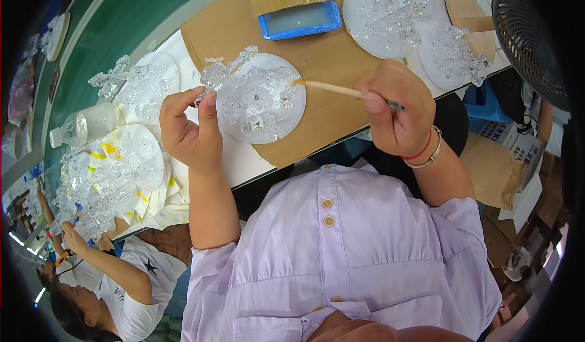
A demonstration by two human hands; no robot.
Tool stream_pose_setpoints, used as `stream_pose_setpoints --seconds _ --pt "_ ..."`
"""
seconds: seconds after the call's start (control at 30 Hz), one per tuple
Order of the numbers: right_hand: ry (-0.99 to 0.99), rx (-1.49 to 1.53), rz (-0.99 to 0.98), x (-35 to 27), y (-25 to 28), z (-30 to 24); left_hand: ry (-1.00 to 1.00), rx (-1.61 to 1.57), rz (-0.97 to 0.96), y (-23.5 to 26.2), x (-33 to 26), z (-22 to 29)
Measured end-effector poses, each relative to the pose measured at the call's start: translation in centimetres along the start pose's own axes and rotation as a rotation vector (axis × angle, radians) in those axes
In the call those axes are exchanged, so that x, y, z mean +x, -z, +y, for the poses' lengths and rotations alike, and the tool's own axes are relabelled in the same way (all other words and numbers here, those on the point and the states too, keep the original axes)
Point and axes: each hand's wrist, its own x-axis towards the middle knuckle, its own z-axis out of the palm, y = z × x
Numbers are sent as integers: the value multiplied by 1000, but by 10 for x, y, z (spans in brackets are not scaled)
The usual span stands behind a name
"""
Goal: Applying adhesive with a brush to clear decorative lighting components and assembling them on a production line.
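My left hand [194, 129] is raised at the left of a round white disc [294, 115], thumb and forefinger pinched on a clear plastic piece [214, 74]. Several clear, shiny plastic pieces [256, 97] lie clustered on that disc. In my right hand [399, 107] is a thin brush [332, 88] with a pale wooden handle, a dark green end and an orange-brown tip. Its tip points left, over the disc's right edge; whether it touches anything there I cannot tell.
Brown cardboard [332, 113] covers the table under the disc. A blue-edged box [301, 22] stands beyond it. More loaded discs [365, 34] lie far right, near a black fan [530, 43]. At left are a clear bottle [91, 124] and heaped clear pieces [100, 180]. A co-worker [122, 281] sits lower left.
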Motion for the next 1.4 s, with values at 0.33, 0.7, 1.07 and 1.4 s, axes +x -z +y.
stream_pose_setpoints --seconds 0.33,0.7,1.07,1.4 --pt "-22 22 31 -11 -1 -7 -11 -2 13 -1 -1 -3" --pt "11 -6 -35 -16 0 -17 -18 36 8 -1 0 -2" --pt "34 -55 58 -21 -5 -12 59 209 -54 3 6 18" --pt "52 -53 60 -28 -4 -23 179 342 -123 11 8 40"
